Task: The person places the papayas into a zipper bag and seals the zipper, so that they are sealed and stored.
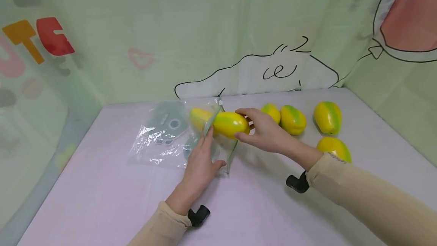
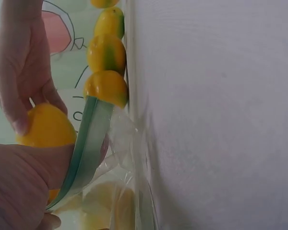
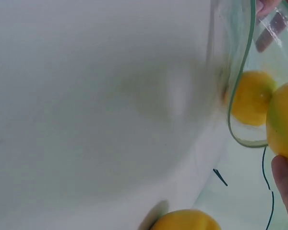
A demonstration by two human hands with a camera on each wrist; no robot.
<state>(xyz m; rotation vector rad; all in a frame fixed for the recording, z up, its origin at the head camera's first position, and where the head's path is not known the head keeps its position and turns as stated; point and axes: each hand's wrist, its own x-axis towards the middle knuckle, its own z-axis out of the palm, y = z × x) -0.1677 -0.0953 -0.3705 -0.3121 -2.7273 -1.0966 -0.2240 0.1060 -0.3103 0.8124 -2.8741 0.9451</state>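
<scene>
My right hand [image 1: 265, 130] grips a yellow-green, papaya-like fruit [image 1: 230, 123] by its right end, at the mouth of a clear zip bag [image 1: 145, 147]. The fruit's left end is at the green-edged rim. Inside the bag lies another such fruit [image 3: 252, 98], seen through the film in the head view. With fingers fairly straight, my left hand [image 1: 201, 164] holds the upper rim up; its thumb stands apart near the lower edge. In the left wrist view, a finger passes behind the green zip strip [image 2: 81, 148].
Right of the hands are more of these fruits: one partly behind my right hand [image 1: 271, 112], one beside it [image 1: 293, 120], one farther right [image 1: 327, 117], and one near my right forearm [image 1: 334, 149]. A printed cloth backdrop [image 1: 153, 29] borders the pale table [image 1: 102, 200].
</scene>
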